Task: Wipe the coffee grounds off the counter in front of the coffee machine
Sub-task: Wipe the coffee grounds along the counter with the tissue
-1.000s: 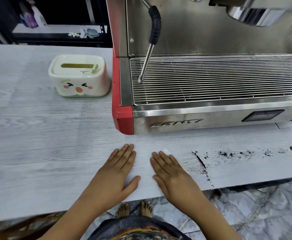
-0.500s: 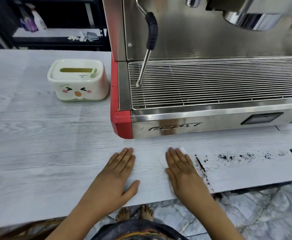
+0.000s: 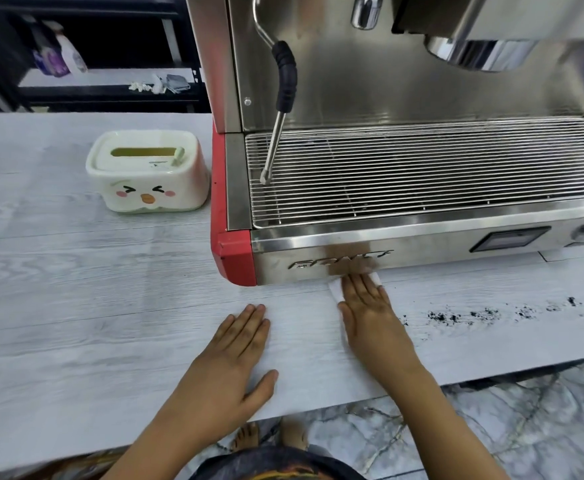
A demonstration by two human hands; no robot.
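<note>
A white wipe (image 3: 336, 289) is pressed flat by the right hand (image 3: 370, 313) against the coffee machine (image 3: 318, 265), coffee grounds (image 3: 456, 317) lie right, and the left hand (image 3: 238, 344) is laid flat on bare counter (image 3: 93, 323) near its lower edge

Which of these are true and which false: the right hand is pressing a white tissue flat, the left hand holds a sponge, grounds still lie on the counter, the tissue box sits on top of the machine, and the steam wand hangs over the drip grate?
1. The right hand presses a white tissue flat on the counter. True.
2. The left hand holds a sponge. False: it rests flat on the counter, holding nothing.
3. Coffee grounds lie to the right of the right hand. True.
4. The tissue box sits on top of the coffee machine. False: it stands on the counter, left of the machine.
5. The steam wand hangs over the drip grate. True.
</note>
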